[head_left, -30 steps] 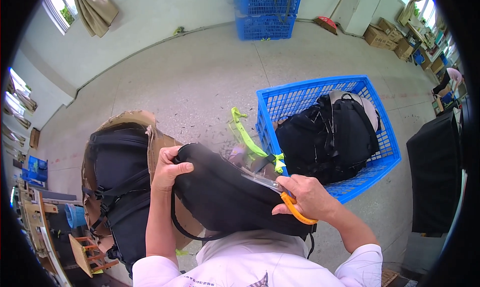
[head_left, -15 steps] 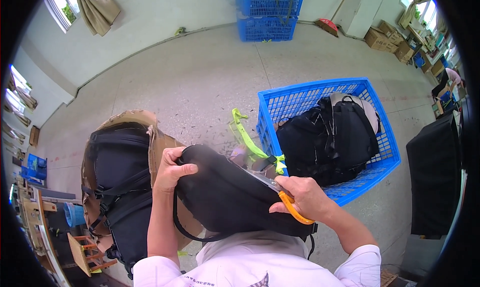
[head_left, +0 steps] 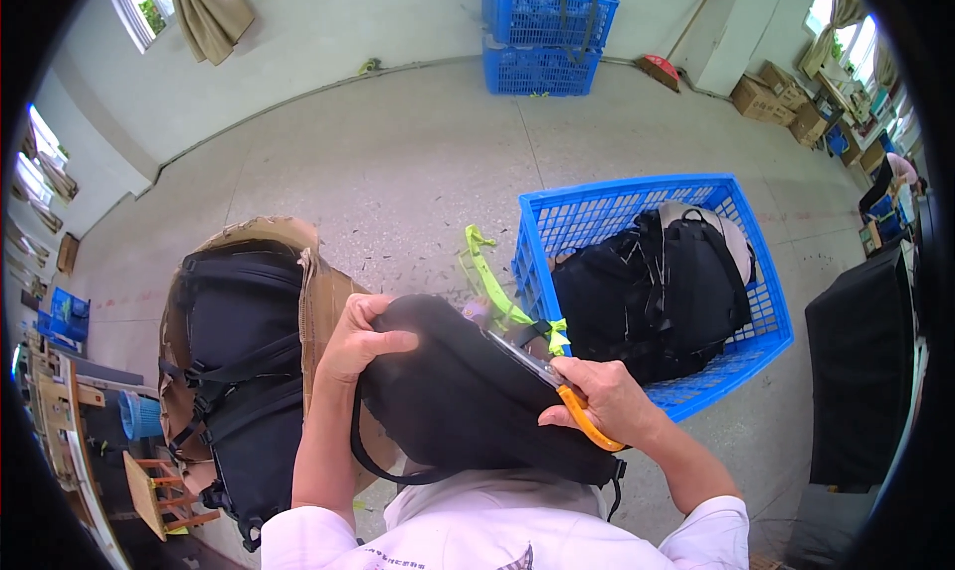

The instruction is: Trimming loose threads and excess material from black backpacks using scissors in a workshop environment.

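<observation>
Scissors (head_left: 557,391) with orange handles are gripped in my right hand (head_left: 607,401), blades lying on the black bag (head_left: 468,401) my left hand (head_left: 363,341) clamps in my lap, so one slip probably nicks the fabric or that lime strap (head_left: 497,296) just beyond.

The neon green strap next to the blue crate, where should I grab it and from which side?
Take the neon green strap at its free looped end on the floor, coming from the left: the blue crate walls off its right, and its near end runs under the black bag.
</observation>
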Motion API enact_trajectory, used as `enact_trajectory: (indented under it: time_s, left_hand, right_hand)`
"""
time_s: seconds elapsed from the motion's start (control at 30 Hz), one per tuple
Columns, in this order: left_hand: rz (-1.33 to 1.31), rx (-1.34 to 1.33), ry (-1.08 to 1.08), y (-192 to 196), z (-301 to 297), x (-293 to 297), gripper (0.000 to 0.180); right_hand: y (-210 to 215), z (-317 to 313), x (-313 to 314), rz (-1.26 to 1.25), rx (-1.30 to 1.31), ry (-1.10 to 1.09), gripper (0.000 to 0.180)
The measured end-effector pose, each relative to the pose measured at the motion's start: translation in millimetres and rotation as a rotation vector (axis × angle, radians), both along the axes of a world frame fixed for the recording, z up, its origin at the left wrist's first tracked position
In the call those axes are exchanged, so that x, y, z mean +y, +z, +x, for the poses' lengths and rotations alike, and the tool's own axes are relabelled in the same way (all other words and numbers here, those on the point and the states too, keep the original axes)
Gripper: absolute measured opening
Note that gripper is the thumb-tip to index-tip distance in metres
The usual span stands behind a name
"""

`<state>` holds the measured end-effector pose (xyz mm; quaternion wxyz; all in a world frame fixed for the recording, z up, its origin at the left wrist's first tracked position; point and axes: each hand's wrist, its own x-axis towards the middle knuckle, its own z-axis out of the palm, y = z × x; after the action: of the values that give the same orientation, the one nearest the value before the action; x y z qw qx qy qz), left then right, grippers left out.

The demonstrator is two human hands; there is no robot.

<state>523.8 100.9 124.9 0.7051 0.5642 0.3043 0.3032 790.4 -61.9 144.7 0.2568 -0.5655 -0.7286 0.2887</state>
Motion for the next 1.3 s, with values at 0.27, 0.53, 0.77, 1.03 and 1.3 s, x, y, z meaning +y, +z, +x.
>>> enact_trajectory:
  time_s: [0.27,0.53,0.77,1.03,1.3]
  left_hand:
    - [-0.003,0.045,-0.045,38,26,-12,0.024]
    - [0.075,0.117,-0.083,48,40,-17,0.023]
    - [0.128,0.117,-0.106,40,38,-16,0.023]
    - [0.182,0.153,-0.096,36,38,-16,0.018]
    - [0.189,0.146,-0.090,33,39,-17,0.020]
  right_hand:
    - [15,14,6,0.137,-0.146,-0.087,0.070]
    - [37,10,13,0.182,-0.347,-0.076,0.063]
    - [30,9,11,0.236,-0.330,-0.107,0.054]
    - [35,11,11,0.242,-0.346,-0.109,0.051]
    - [37,11,13,0.202,-0.405,-0.101,0.052]
